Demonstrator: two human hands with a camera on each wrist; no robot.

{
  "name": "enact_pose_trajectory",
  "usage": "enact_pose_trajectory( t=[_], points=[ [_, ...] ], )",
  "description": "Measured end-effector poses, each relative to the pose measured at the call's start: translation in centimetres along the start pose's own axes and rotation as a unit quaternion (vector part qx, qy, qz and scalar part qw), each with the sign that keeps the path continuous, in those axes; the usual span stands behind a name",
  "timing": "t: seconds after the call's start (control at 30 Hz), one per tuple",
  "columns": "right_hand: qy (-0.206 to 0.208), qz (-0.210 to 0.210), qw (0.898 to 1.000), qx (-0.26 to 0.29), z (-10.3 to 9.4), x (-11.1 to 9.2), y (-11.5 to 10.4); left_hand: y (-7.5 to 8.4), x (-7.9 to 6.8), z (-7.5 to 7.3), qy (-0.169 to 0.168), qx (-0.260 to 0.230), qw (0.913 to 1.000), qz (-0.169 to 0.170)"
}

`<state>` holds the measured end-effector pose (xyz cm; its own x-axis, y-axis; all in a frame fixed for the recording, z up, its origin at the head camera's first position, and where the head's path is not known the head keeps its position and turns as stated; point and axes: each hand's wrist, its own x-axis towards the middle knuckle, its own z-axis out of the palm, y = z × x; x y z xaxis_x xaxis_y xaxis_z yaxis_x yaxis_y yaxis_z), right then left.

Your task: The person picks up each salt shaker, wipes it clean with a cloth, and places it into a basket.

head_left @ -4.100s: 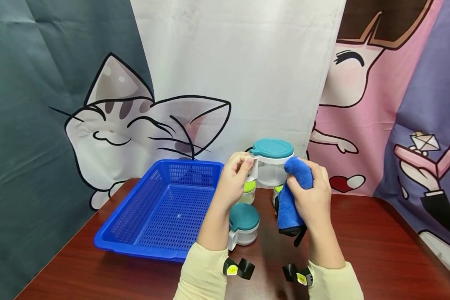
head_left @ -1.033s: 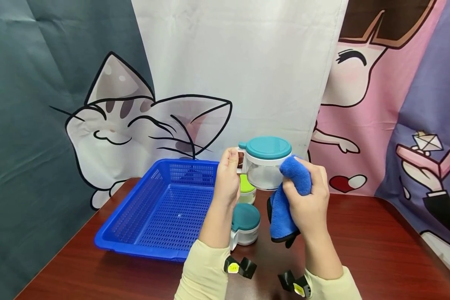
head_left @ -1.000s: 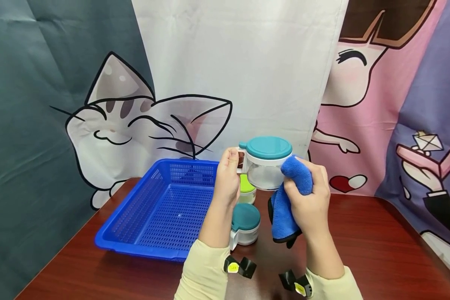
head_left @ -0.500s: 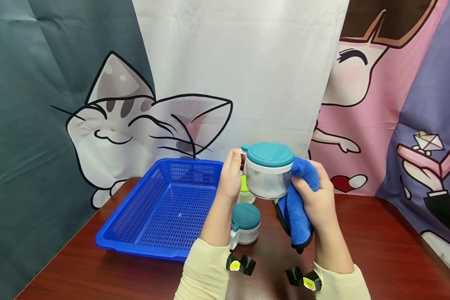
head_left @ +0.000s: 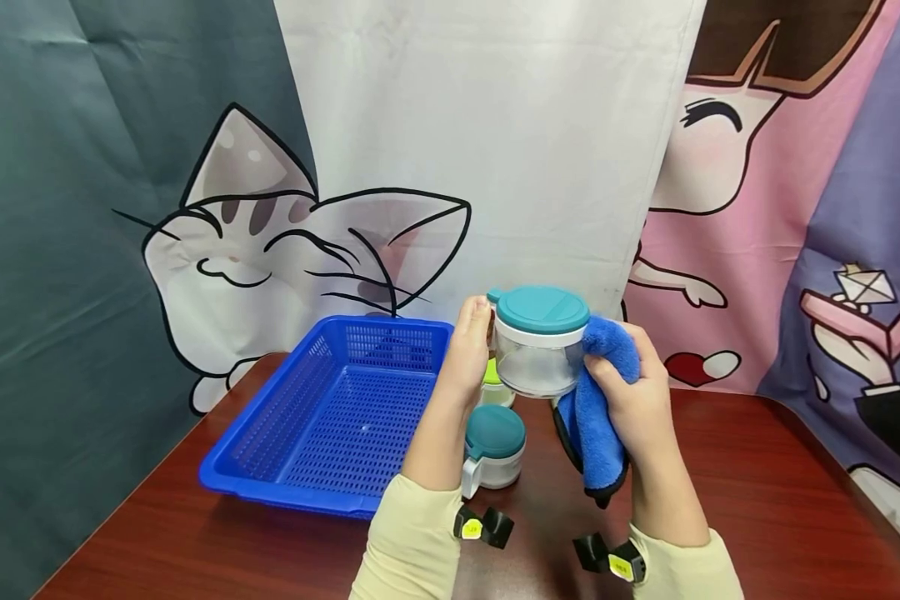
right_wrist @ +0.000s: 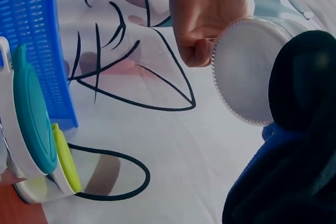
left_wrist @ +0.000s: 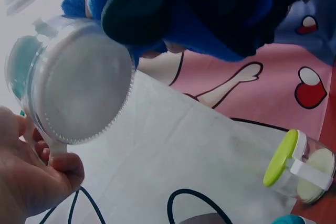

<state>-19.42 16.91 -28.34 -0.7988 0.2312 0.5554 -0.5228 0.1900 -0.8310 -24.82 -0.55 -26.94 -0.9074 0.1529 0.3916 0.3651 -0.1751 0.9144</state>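
A clear seasoning jar (head_left: 538, 367) with a teal lid and white collar is held up above the table. My left hand (head_left: 465, 350) grips it by its white handle; the curled fingers show in the left wrist view (left_wrist: 39, 169). In my right hand (head_left: 641, 400) is a bunched blue cloth (head_left: 600, 433) with black edging, pressed to the jar's right side. From below, the jar's round base (right_wrist: 247, 72) shows in the right wrist view. The cloth hides part of the right fingers.
A blue plastic basket (head_left: 292, 492) stands on the left of the reddish wooden table (head_left: 757, 492). Behind my left forearm are another teal-lidded jar (head_left: 497, 442) and a green-lidded jar (head_left: 497, 392). A printed curtain (head_left: 480, 108) hangs behind the table.
Over the last second the jar has come slightly lower, and the cloth has shifted right along its side. Earlier, a second green lid showed behind the cloth. Both hands keep their hold.
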Motion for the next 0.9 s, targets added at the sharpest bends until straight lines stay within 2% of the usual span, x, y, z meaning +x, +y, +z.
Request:
enact_pose_trajectory(
  t=[0.1, 0.3, 0.5, 0.6, 0.77, 0.9],
  points=[
    [-0.013, 0.002, 1.000, 0.016, -0.3, 0.1, 0.1, -0.2, 0.1, -0.1, -0.003, 0.004, 0.9999, 0.010],
    [-0.052, 0.008, 0.997, 0.052, -0.9, 0.2, 0.3, -0.4, 0.3, -0.3, -0.040, -0.012, 0.9985, 0.036],
    [-0.083, -0.003, 0.996, 0.040, -1.3, 0.3, 0.4, -0.5, 0.3, -0.3, -0.065, -0.016, 0.9966, 0.047],
    [-0.101, -0.011, 0.995, 0.026, -1.5, 0.4, 0.3, -0.5, 0.3, -0.4, -0.065, -0.026, 0.9962, 0.052],
    [-0.128, -0.024, 0.992, 0.004, -1.8, 0.3, 0.1, -0.6, 0.3, -0.9, -0.040, -0.045, 0.9968, 0.052],
    [-0.129, -0.024, 0.991, -0.003, -1.7, 0.2, -0.1, -0.6, 0.4, -1.1, -0.039, -0.042, 0.9970, 0.053]
  ],
)
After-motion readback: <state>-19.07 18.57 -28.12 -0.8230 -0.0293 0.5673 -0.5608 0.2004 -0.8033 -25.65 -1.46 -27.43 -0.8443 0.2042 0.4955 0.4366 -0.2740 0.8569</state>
